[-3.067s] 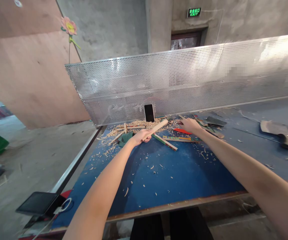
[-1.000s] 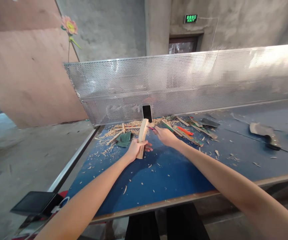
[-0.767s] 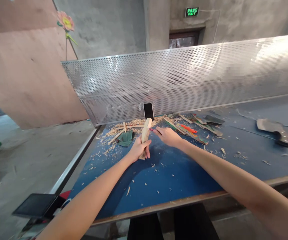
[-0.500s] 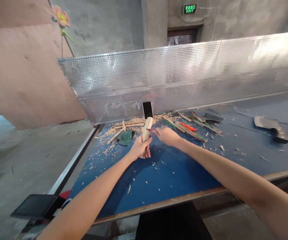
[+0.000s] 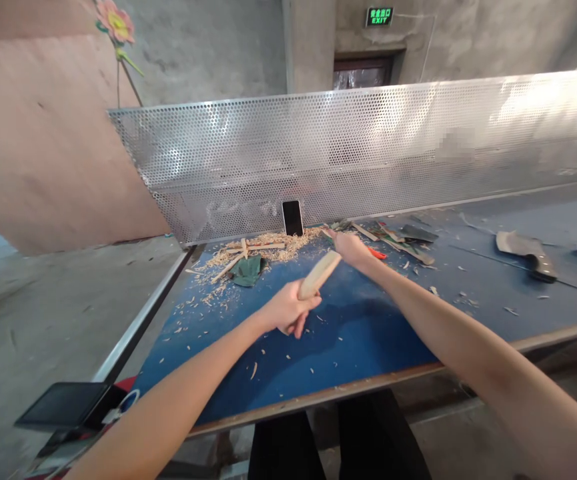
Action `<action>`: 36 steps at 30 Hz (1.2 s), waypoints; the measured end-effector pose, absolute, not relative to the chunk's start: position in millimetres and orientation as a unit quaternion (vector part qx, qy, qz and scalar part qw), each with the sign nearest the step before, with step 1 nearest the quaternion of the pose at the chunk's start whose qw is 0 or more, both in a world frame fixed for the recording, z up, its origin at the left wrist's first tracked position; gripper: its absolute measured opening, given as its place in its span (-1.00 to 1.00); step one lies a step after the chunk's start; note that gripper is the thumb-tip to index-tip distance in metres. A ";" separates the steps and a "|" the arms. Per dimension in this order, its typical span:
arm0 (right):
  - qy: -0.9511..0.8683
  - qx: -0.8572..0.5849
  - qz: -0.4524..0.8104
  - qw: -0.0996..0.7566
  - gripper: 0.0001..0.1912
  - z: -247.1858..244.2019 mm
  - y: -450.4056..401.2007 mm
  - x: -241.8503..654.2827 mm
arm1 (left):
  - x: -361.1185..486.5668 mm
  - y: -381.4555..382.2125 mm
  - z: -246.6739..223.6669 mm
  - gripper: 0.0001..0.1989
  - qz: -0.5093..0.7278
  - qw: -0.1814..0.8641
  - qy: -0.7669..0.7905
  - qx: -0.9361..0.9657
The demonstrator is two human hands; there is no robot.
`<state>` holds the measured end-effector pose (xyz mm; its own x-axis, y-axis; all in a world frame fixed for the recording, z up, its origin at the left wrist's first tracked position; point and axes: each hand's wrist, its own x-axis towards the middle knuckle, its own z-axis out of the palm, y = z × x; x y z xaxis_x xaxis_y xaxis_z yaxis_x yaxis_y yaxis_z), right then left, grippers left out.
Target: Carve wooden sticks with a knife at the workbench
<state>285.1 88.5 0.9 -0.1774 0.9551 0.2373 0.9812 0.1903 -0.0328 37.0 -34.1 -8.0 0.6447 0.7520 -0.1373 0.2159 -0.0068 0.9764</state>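
My left hand (image 5: 291,308) is wrapped round a pale wooden piece (image 5: 320,274), which tilts up to the right above the blue tabletop (image 5: 368,340). Farther back, my right hand (image 5: 351,248) is closed beside the wood strips, left of an orange-red object (image 5: 377,253). What its fingers hold is too small to make out. Behind the wooden piece, a phone (image 5: 293,218) leans upright against the perforated metal panel (image 5: 248,147).
Wood shavings (image 5: 273,240) and thin sticks lie at the back, near a dark green cloth (image 5: 247,270). Wood strips (image 5: 408,251) and a curved blade-like piece (image 5: 525,252) lie to the right. A black screen (image 5: 63,405) sits at the lower left.
My right hand has moved away from the wooden piece, back and to the right. My left hand has lowered slightly, and the wooden piece now tilts further right. The camera view has shifted slightly.
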 end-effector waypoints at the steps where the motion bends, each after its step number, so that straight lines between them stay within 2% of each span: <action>1: -0.744 -0.650 -0.067 0.139 -0.46 3.4 93.1 296.7 | 41.9 -40.7 -9.4 -0.61 0.214 0.615 0.345 0.676; 3: -0.706 -0.674 -0.059 0.210 -0.45 7.2 97.0 311.1 | 50.4 -48.2 -13.6 -0.59 0.233 0.620 0.338 0.669; 6: -0.694 -0.655 -0.043 0.296 -0.33 8.3 88.5 303.9 | 52.6 -41.8 -20.1 -0.53 0.302 0.598 0.352 0.654; 9: -0.741 -0.588 -0.013 0.324 -0.40 3.7 71.1 274.5 | 43.0 -25.5 -22.8 -0.51 0.369 0.573 0.380 0.625; 13: -0.779 -0.552 0.012 0.298 -0.39 -3.7 53.6 244.1 | 33.2 -14.4 -22.5 -0.52 0.411 0.550 0.399 0.608; 16: -0.776 -0.567 -0.013 0.275 -0.40 -4.6 48.3 240.1 | 35.0 -14.7 -22.9 -0.51 0.424 0.552 0.401 0.596; 25: -0.849 -0.510 -0.064 0.120 -0.47 -6.1 34.6 225.6 | 37.9 -11.5 -26.3 -0.54 0.445 0.556 0.417 0.564; 36: -0.805 -0.580 -0.068 0.108 -0.40 0.3 50.4 238.2 | 34.8 -23.2 -9.6 -0.58 0.397 0.576 0.433 0.569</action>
